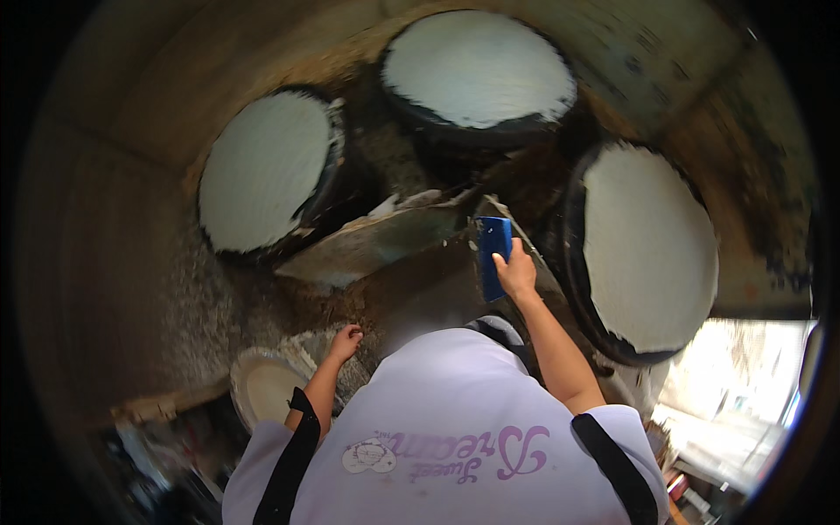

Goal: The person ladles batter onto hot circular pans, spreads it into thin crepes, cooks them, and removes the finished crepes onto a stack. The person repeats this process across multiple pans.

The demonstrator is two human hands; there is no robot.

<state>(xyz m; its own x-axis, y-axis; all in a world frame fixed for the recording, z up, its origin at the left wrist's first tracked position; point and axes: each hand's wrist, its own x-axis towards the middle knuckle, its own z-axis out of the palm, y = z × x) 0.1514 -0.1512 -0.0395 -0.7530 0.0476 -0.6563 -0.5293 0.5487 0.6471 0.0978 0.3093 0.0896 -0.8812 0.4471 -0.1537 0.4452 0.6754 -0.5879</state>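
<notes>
My right hand [516, 269] grips a flat blue scraper [493, 256], its long edge turned to the left, above a narrow board [525, 243] in the middle of the view. My left hand [348, 342] hangs low on the left with its fingers loosely curled; nothing shows in it. Below it stands a round tub [243, 387] with pale contents. Three round black-rimmed surfaces coated in white material surround the work spot: one on the left [266, 170], one at the top [479, 65] and one on the right [646, 249]. What the white material is, I cannot tell.
A second pale board [374, 243] slants between the left round surface and the scraper. Stained walls [98, 197] curve around behind. Assorted clutter [170, 472] lies at the lower left. A bright opening [728, 380] with more objects below it is at the lower right.
</notes>
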